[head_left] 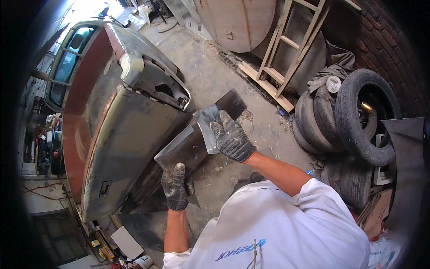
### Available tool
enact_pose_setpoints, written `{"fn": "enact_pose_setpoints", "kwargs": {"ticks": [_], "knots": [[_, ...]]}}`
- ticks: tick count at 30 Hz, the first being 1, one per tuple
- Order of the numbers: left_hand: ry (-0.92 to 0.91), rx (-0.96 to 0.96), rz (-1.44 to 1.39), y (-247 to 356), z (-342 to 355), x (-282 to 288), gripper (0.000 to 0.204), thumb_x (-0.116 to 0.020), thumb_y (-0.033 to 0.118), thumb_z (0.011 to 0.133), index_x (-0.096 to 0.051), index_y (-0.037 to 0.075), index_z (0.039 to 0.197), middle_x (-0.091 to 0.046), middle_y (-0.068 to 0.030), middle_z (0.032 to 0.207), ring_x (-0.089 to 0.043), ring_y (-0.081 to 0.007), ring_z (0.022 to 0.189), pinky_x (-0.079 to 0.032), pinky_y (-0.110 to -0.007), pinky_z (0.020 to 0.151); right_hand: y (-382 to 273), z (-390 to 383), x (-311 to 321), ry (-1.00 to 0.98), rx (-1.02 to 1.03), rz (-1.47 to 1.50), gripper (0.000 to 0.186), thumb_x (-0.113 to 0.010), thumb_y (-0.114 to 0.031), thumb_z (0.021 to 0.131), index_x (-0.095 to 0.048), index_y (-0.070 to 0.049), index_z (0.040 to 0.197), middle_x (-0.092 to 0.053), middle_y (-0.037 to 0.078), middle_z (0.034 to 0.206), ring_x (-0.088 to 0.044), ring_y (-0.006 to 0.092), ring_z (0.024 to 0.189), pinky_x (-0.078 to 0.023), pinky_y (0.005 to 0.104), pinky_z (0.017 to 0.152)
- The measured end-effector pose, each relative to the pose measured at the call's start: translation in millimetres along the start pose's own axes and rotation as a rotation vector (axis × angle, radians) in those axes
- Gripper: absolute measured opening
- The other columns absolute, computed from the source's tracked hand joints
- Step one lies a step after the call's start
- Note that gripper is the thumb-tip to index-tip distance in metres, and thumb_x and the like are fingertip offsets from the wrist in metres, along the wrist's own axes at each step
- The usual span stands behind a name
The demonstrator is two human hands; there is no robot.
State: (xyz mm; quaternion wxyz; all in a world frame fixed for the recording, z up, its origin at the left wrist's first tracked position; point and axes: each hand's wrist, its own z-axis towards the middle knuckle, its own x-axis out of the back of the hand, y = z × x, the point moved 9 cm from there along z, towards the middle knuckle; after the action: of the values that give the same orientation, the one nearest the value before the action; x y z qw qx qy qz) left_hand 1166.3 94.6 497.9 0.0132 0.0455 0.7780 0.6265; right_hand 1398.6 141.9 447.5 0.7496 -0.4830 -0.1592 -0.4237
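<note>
A long dark bent sheet-metal panel (181, 150) slants across in front of me, rising toward the upper right. At its near left end, my left hand (175, 188) in a grey-and-black work glove grips the lower edge, thumb upward; part of its fingers is hidden. My right hand (233, 138), gloved alike, is closed on a smaller light-grey curved metal piece (206, 123). This piece overlaps the middle of the long panel from above; whether the two touch cannot be told. To the left stands a pickup truck bed (130, 148) with worn, patchy paint and an open tail-lamp hole.
Several old tyres (367, 114) are heaped at the right, with a dark metal sheet (407, 157) beside them. A wooden ladder (291, 42) leans near large round panels (237, 22). Bottles and a pale board (126, 241) lie at the lower left. Debris dots the concrete floor (197, 62).
</note>
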Motion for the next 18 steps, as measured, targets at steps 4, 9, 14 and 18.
{"fn": "enact_pose_setpoints", "kwargs": {"ticks": [4, 9, 14, 18], "knots": [[-0.019, -0.038, -0.073, 5, -4, 1, 0.025, -0.059, 0.021, 0.092, -0.055, 0.003, 0.110, -0.056, -0.0043, 0.062, -0.038, -0.0099, 0.033, -0.029, -0.024, 0.032, 23, 3, -15, -0.135, 0.026, -0.281, 0.041, -0.046, -0.027, 0.093, -0.047, 0.002, 0.123, -0.052, 0.031, 0.123, -0.055, 0.0442, 0.109, -0.047, 0.0467, 0.092], [-0.011, -0.010, 0.045, 4, -4, 5, 0.027, -0.062, 0.024, 0.091, -0.056, 0.003, 0.108, -0.058, -0.0046, 0.066, -0.039, -0.0100, 0.033, -0.029, -0.024, 0.031, 3, -6, -10, -0.004, -0.122, 0.373, 0.034, -0.048, -0.019, 0.092, -0.052, 0.002, 0.119, -0.050, 0.030, 0.126, -0.056, 0.0450, 0.106, -0.047, 0.0471, 0.089], [0.023, -0.046, -0.006, 12, -12, 11, 0.023, -0.062, 0.027, 0.091, -0.057, 0.006, 0.098, -0.053, -0.0018, 0.056, -0.040, -0.0102, 0.034, -0.029, -0.024, 0.032, 6, 1, -11, -0.121, 0.077, -0.364, 0.046, -0.055, -0.027, 0.089, -0.050, 0.006, 0.119, -0.057, 0.029, 0.113, -0.059, 0.0372, 0.095, -0.050, 0.0441, 0.082], [-0.052, -0.013, 0.092, 9, -13, 3, 0.023, -0.063, 0.030, 0.091, -0.055, 0.009, 0.088, -0.049, -0.0001, 0.052, -0.041, -0.0108, 0.034, -0.031, -0.026, 0.033, 7, -11, -10, 0.108, -0.150, 0.306, 0.049, -0.052, -0.027, 0.093, -0.049, 0.012, 0.122, -0.059, 0.032, 0.110, -0.060, 0.0429, 0.098, -0.048, 0.0440, 0.088]]}}
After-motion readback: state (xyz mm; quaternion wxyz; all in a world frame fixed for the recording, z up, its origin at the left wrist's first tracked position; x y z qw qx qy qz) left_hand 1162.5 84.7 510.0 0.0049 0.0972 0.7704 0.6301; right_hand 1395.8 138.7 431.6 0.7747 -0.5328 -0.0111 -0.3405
